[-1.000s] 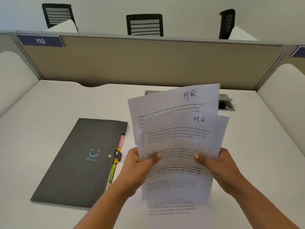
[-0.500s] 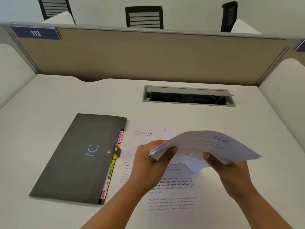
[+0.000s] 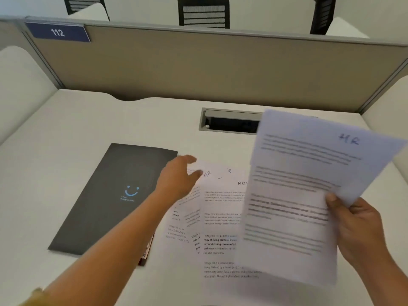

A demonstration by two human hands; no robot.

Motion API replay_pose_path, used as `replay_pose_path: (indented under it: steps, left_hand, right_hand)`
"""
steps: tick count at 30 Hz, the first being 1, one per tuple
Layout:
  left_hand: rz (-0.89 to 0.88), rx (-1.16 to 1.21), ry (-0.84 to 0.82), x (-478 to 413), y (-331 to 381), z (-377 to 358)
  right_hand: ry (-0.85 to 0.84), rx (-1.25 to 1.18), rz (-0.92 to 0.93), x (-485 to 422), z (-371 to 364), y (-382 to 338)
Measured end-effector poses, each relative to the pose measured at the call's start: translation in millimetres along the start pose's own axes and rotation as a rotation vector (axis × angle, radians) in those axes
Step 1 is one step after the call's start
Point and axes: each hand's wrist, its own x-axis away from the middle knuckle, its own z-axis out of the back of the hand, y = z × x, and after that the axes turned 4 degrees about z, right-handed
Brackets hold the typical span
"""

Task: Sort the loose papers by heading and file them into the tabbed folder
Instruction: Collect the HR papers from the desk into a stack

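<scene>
As we look down at a white counter (image 3: 88, 120), 2 bare hands work over loose papers. The right hand (image 3: 362, 228) pinches a sheaf of printed sheets (image 3: 304, 195) by its right edge, thumb on top, and holds it tilted above the right side of the counter. The top sheet bears a handwritten "HR" in blue; we cannot tell how many sheets are in the sheaf. The left hand (image 3: 178, 180) is stretched forward, fingers straight and loose, holding nothing. It is over the top left corner of the papers (image 3: 220, 239) fanned out on the counter, and blur hides whether it touches them. One paper is headed "HR". Just left of them lies a closed dark grey folder (image 3: 114, 195) with a blue smiley on its cover. Behind, a cable slot (image 3: 229, 122) sits before a tan partition (image 3: 220, 67) with a sign (image 3: 57, 32) reading 112.
</scene>
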Motion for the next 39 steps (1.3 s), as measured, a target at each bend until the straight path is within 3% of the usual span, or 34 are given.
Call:
replay_pose_path:
  steps: [4,9,14,18,24,32,37,39]
  left_hand:
    - [0.065,-0.32,-0.201,-25.3,-22.5,-17.3]
    - [0.028,-0.481,-0.177,-56.8,-28.0,-24.5]
    - [0.03,-0.581,-0.296,-78.1,-24.8,-23.4]
    - [0.011,-0.661,-0.288,-84.6,-20.8,-26.9]
    - [0.089,-0.487,-0.35,-85.8,-10.0,-28.4]
    - [0.177,-0.084,-0.233,-74.9,-31.0,-18.8]
    - [0.282,0.192,-0.399,-35.1,-51.1,5.2]
    - [0.287,0.224,-0.349,-18.8,-55.6,9.0]
  right_hand:
    - [-0.019,-0.154,-0.162,-6.8,16.7,19.7]
    - [-0.04,-0.178,-0.296,-3.4,10.9,46.5]
    - [-0.086,-0.19,-0.446,6.6,-15.0,73.7]
    - [-0.098,-0.201,-0.514,9.1,-30.3,83.6]
    - [-0.091,-0.217,-0.501,4.1,-39.5,83.7]
    - [-0.078,-0.134,-0.511,5.1,-33.2,93.4]
    - [-0.075,-0.08,-0.497,6.2,-38.4,93.7]
    - [-0.062,-0.034,-0.486,6.5,-41.2,95.2]
